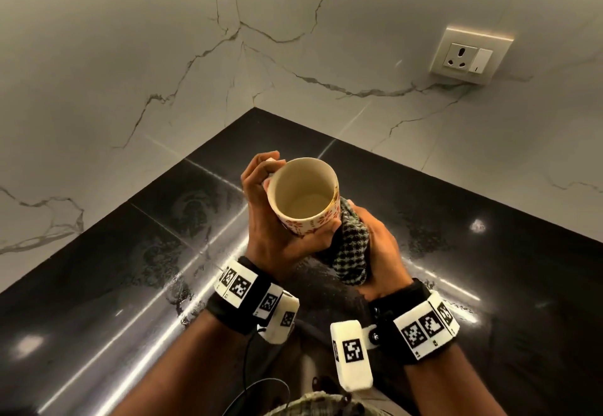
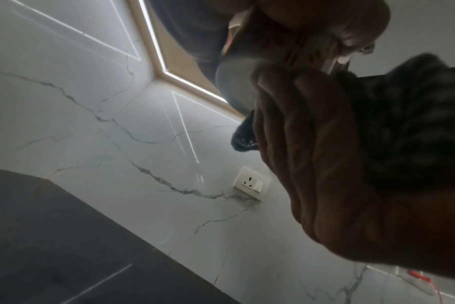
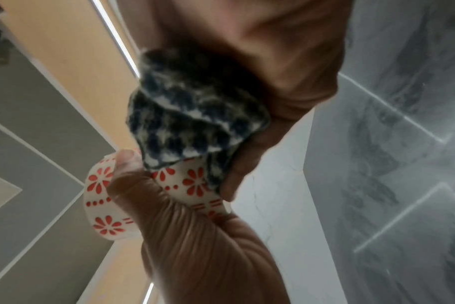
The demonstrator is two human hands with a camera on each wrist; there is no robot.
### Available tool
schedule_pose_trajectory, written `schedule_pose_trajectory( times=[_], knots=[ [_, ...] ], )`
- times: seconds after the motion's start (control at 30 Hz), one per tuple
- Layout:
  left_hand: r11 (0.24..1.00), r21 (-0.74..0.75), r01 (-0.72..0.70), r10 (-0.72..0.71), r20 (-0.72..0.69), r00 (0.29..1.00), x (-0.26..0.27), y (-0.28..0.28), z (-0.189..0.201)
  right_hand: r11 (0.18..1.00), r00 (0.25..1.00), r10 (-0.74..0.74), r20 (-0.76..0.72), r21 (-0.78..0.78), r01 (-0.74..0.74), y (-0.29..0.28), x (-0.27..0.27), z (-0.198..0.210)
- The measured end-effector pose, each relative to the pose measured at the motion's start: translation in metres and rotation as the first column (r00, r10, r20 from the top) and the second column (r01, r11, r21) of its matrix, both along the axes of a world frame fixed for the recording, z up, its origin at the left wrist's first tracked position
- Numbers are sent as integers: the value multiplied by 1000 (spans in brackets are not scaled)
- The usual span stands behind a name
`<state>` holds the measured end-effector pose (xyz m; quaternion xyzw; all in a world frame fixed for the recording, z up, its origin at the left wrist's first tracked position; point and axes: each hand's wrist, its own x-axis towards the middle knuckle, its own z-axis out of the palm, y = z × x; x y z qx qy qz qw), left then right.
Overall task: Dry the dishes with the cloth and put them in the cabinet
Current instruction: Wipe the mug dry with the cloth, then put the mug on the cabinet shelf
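A cream cup (image 1: 303,193) with red flower print is held upright above the black counter, its empty inside facing me. My left hand (image 1: 261,210) grips it, fingers curled round the far side and thumb on the near wall. My right hand (image 1: 380,246) clutches a bunched dark checked cloth (image 1: 350,249) and presses it against the cup's right side. The right wrist view shows the cloth (image 3: 195,115) on the cup's (image 3: 101,197) patterned wall, with the left thumb (image 3: 125,162) across it. In the left wrist view the cup's base (image 2: 234,82) and the cloth (image 2: 403,123) show.
The glossy black countertop (image 1: 130,269) has wet smears and runs into a corner of white marble walls (image 1: 163,56). A wall socket (image 1: 466,56) sits at the right. The underside of a wooden cabinet (image 2: 185,61) with a light strip is overhead.
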<state>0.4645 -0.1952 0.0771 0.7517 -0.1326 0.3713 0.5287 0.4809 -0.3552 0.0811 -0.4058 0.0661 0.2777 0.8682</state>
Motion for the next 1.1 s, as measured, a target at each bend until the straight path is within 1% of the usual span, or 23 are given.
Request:
schedule_pose_trajectory(
  times=[0.1,0.13,0.17,0.2,0.23,0.27,0.3,0.33,0.37,0.4,0.43,0.5,0.6,0.7,0.8,0.87,0.93,0.97,1.0,1.03,1.07,1.1],
  knots=[
    [998,-57,0,-3,-53,999,-7,4,-6,995,996,-89,21,-46,90,-6,5,-3],
    [996,-89,6,-13,-72,997,-11,8,-9,988,993,-114,33,-97,117,-8,8,-8],
    [992,-127,10,-21,-88,996,-17,11,-12,972,990,-128,63,-189,138,-8,11,-14],
    [986,-166,10,-27,-104,994,-22,15,-16,928,985,-115,125,-341,152,-7,16,-25],
    [980,-199,2,-27,-122,992,-27,19,-20,842,972,-58,226,-512,170,-5,18,-35],
    [975,-220,-13,-18,-140,990,-31,23,-24,700,937,46,346,-680,217,-2,20,-50],
    [973,-228,-32,-4,-155,988,-35,26,-28,548,878,182,443,-787,283,2,21,-67],
    [973,-225,-54,15,-169,985,-38,29,-33,444,816,298,496,-828,341,6,22,-86],
    [974,-213,-76,37,-183,983,-42,33,-37,414,763,377,525,-832,368,11,21,-104],
    [975,-198,-96,57,-194,979,-45,37,-42,412,725,429,539,-831,374,16,20,-118],
    [977,-181,-114,75,-207,975,-48,40,-47,410,698,472,538,-835,367,21,20,-130],
    [977,-145,-154,118,-228,966,-54,47,-54,379,657,564,500,-864,332,27,20,-152],
    [970,-119,-211,176,-250,952,-66,55,-61,267,636,673,378,-926,269,36,22,-169],
    [963,-93,-251,219,-266,939,-75,62,-65,191,614,721,323,-943,272,42,26,-175],
    [954,-74,-291,260,-282,924,-82,68,-66,60,586,782,213,-961,269,47,29,-177],
    [951,-64,-303,275,-279,920,-85,68,-65,-10,580,800,151,-964,265,49,29,-176],
    [949,-59,-311,284,-277,918,-86,69,-63,-42,585,801,123,-965,260,50,28,-173],
    [949,-63,-310,281,-282,917,-86,69,-63,-39,595,794,125,-966,255,50,28,-170],
    [950,-76,-303,270,-289,919,-86,68,-62,-9,603,782,154,-966,258,50,28,-165],
    [952,-94,-293,254,-296,921,-86,67,-59,61,599,769,224,-958,281,49,28,-157],
    [953,-114,-282,237,-306,922,-86,65,-57,172,569,751,336,-931,323,48,28,-146],
    [953,-138,-271,218,-313,924,-86,63,-53,312,507,724,468,-877,364,47,27,-133]
  ],
)
